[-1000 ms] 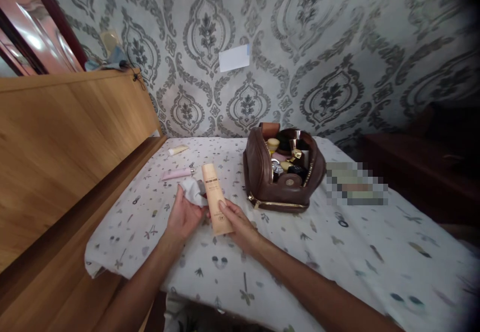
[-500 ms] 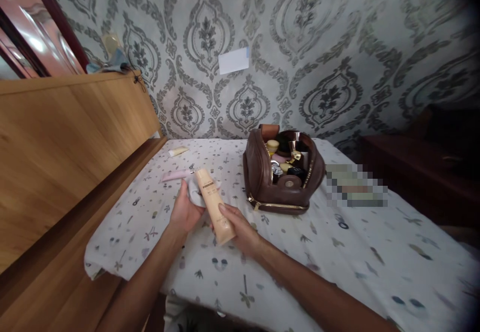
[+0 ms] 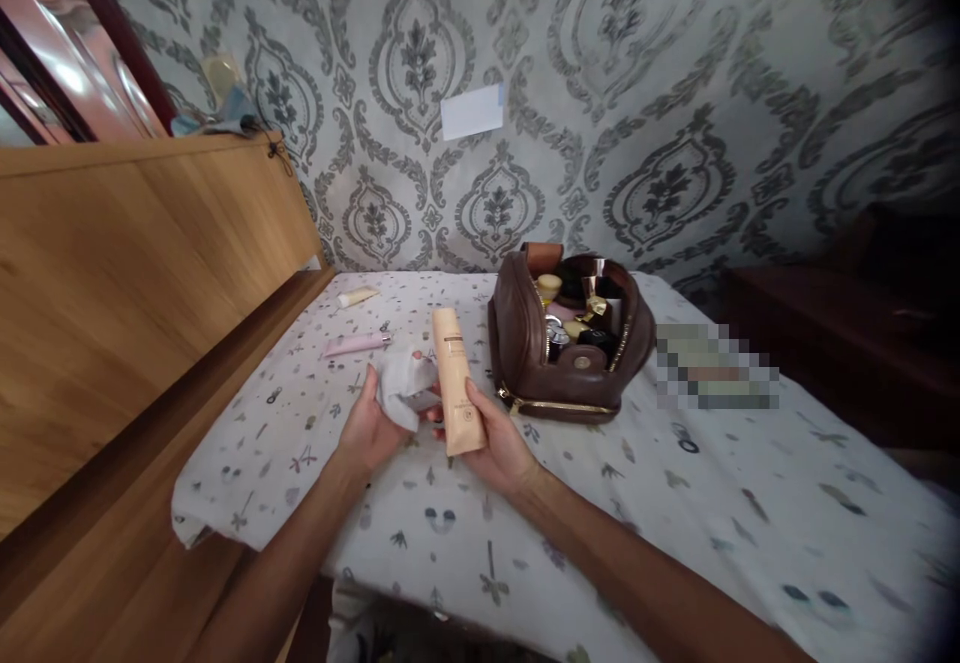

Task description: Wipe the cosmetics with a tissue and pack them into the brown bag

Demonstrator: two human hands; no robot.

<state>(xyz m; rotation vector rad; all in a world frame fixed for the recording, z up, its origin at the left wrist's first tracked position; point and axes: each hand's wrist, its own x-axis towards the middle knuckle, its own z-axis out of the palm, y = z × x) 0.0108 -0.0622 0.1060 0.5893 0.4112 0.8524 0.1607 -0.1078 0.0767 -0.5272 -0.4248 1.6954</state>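
Note:
A peach-coloured squeeze tube (image 3: 456, 383) with small dark print is gripped by my right hand (image 3: 504, 448), tilted with its narrow top pointing away from me. In my left hand (image 3: 373, 428) lies a crumpled white cloth or tissue (image 3: 405, 386), with the thumb up along its left side. Past the left hand a slim pink tube (image 3: 356, 344) rests on the patterned sheet, and a small cream tube (image 3: 358, 297) is further back. Right of the tube stands an unzipped brown leather bag (image 3: 517, 343) holding several cosmetic items.
A white sheet printed with small plants (image 3: 315, 493) covers the surface. At the left is a wooden panel (image 3: 150, 233); a patterned wall (image 3: 420, 193) closes off the back. A pixelated flat item (image 3: 716, 368) lies right of the bag.
My right hand has moved the peach tube to the right, away from my left hand, and turned it more upright. More of the white cloth in my left hand now shows.

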